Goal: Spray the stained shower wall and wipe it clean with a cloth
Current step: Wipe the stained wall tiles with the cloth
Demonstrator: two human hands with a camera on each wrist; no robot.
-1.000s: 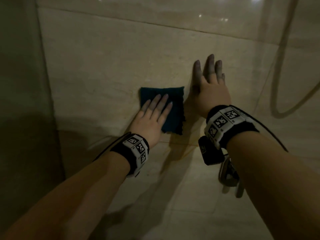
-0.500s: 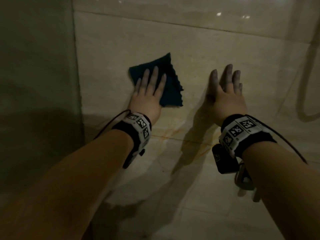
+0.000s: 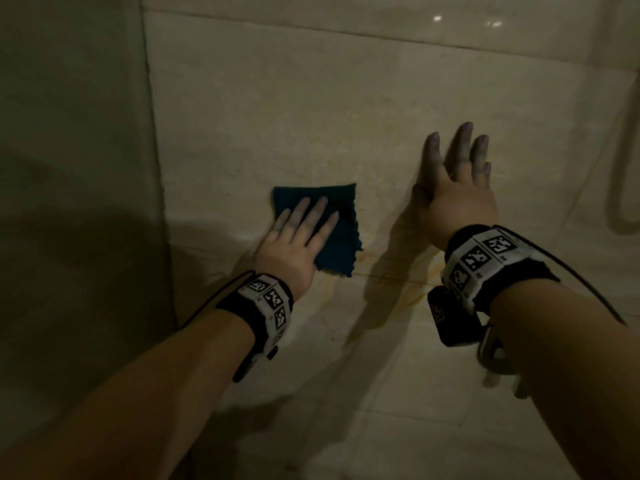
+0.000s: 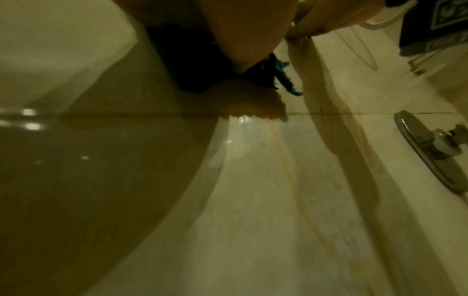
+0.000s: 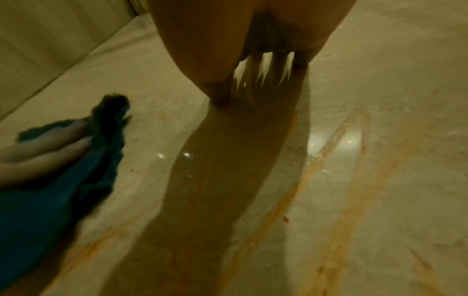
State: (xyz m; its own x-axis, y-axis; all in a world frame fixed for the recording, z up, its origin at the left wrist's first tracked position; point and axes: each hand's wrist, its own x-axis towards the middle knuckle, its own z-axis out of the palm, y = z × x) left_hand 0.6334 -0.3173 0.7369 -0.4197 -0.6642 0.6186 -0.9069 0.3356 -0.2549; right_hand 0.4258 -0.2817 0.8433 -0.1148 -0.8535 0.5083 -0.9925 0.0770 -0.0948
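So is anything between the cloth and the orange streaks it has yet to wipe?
Nothing visible. The left hand presses the cloth flat on the wall; the orange streaks start just below its lower edge. The right hand rests on the wall, off to the side.

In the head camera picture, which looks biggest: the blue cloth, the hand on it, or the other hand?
1. right hand, though it is nearer the camera
2. left hand and blue cloth: too alike to rank, and the hand hides part of the cloth

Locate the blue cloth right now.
In the head view, the blue cloth lies flat on the shower wall, under the left hand, just above the orange stains.
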